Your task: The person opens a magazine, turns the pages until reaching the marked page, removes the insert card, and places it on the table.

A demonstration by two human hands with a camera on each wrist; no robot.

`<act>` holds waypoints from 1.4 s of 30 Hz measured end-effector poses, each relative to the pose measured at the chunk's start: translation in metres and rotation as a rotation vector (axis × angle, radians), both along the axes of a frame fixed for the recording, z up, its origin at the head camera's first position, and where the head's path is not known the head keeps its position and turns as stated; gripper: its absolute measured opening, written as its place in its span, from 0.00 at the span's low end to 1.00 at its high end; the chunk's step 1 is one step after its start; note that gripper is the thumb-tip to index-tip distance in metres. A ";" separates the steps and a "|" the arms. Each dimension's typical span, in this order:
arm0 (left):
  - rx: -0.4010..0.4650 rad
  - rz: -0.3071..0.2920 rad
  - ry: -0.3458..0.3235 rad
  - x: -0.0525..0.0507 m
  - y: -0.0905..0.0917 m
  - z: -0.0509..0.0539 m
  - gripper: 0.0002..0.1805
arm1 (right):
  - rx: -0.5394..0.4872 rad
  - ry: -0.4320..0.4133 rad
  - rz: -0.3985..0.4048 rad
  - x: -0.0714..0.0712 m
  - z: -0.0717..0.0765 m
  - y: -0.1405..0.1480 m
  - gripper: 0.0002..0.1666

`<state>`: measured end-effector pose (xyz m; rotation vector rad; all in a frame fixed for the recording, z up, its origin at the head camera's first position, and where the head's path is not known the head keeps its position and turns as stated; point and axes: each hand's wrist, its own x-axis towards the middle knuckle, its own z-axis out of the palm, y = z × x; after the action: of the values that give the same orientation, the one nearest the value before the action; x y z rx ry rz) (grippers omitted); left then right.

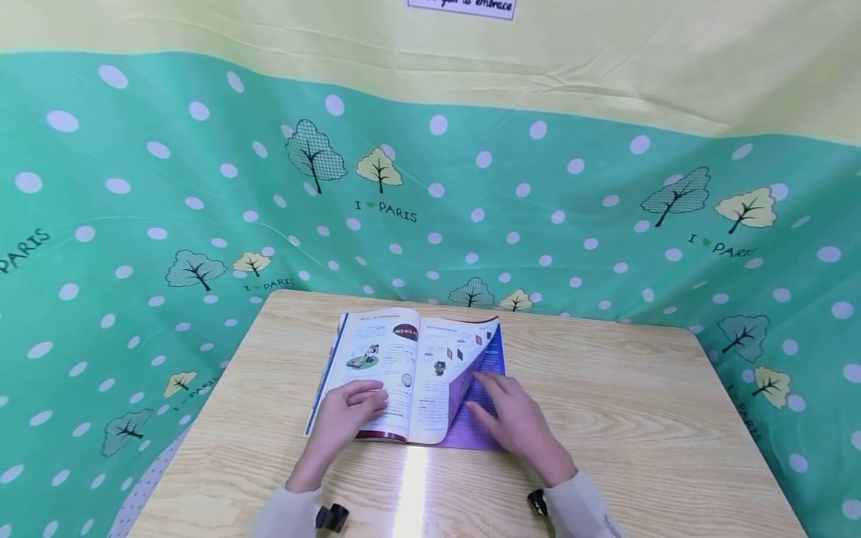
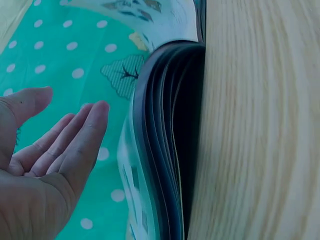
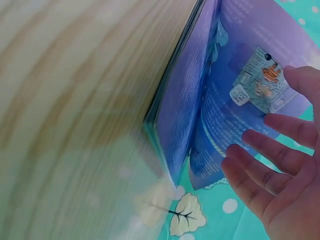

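An illustrated book [image 1: 433, 373] lies spread on the wooden table. Its right-hand leaf is lifted and curled over, baring a purple-blue page [image 1: 480, 430] beneath. Over the lower left page is the left hand [image 1: 346, 415], fingers slightly bent and holding nothing; the left wrist view shows that hand [image 2: 55, 155] beside the book's curved page edges [image 2: 160, 125], apart from them. At the curled leaf is the right hand [image 1: 514, 418]. In the right wrist view, its fingers [image 3: 270, 160] are spread beside the raised purple leaf [image 3: 250, 75]; whether the fingertips touch it I cannot tell.
The wooden table [image 1: 625, 403] extends on both sides of the book. A green and yellow curtain [image 1: 430, 217] with dots and trees hangs behind and around it. Black bands [image 1: 332, 517] are worn at both wrists.
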<state>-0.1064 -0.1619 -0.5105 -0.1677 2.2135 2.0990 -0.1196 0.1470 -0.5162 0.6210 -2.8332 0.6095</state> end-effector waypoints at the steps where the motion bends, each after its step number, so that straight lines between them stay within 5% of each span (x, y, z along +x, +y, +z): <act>1: 0.009 -0.010 0.006 -0.001 0.003 0.001 0.16 | 0.002 -0.002 0.008 0.000 0.000 -0.002 0.34; 8: 0.065 -0.076 0.052 -0.005 0.020 0.001 0.21 | 0.019 -0.033 0.075 -0.002 -0.002 -0.013 0.38; 19: 0.057 -0.134 0.019 -0.006 0.036 -0.004 0.24 | 0.051 -0.077 0.104 0.002 -0.005 -0.020 0.41; 36: 0.038 -0.092 0.013 -0.006 0.034 -0.005 0.18 | 0.074 -0.137 0.074 0.004 -0.005 -0.016 0.42; 42: 0.051 -0.017 -0.006 -0.005 0.019 -0.003 0.15 | 0.092 -0.149 0.075 0.005 -0.005 -0.005 0.44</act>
<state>-0.1113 -0.1427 -0.5138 -0.1512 2.1481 2.1409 -0.1150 0.1417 -0.5216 0.7293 -3.0029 0.5626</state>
